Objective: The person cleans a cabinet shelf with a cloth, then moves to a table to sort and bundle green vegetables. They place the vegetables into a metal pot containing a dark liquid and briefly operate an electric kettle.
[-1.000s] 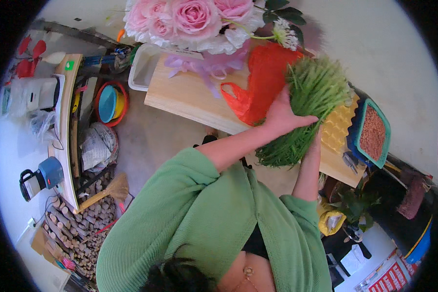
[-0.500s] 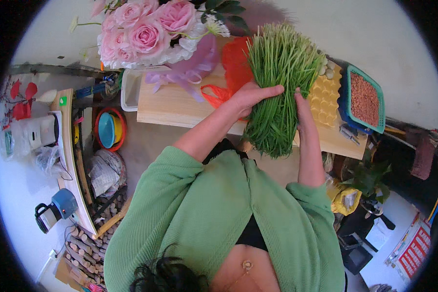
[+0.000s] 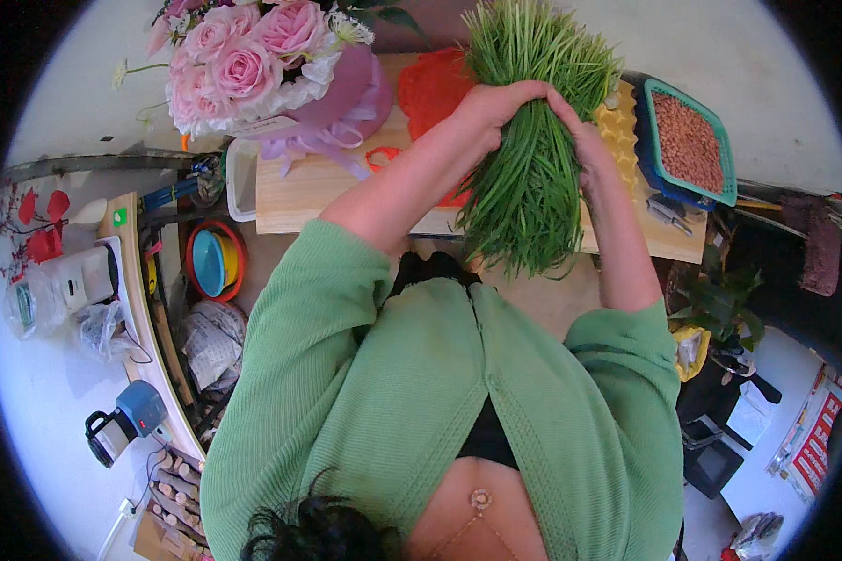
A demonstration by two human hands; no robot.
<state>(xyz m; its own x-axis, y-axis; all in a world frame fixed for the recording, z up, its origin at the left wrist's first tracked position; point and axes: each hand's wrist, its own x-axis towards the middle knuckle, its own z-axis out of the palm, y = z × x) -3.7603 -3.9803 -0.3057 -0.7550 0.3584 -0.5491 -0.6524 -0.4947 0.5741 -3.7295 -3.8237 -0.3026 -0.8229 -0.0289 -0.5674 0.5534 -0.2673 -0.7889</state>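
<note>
A thick bunch of garlic chives (image 3: 530, 201) is between my two hands over the wooden table. Its pale stem ends fan out at the far side, and its dark green leaves hang toward me. My left hand (image 3: 489, 114) wraps the bunch from the left, thumb across the top. From the right, my right hand (image 3: 586, 145) grips it, and the two thumbs meet over the stems. The fingers underneath are hidden by the leaves. Just left of the bunch lies a crumpled red plastic bag (image 3: 428, 92), partly covered by my left forearm.
Right of the chives are a yellow egg tray (image 3: 617, 133), a teal basket (image 3: 727, 176) of reddish-brown nuts or beans, and small metal tools (image 3: 669, 215). A pink flower arrangement (image 3: 245, 70) and a white bin (image 3: 241, 178) stand at the left of the wooden table (image 3: 295, 208).
My hands have closed in around the chives, thumbs now meeting over the stems where they were apart. The bunch sits slightly farther from me, and the view has shifted a little.
</note>
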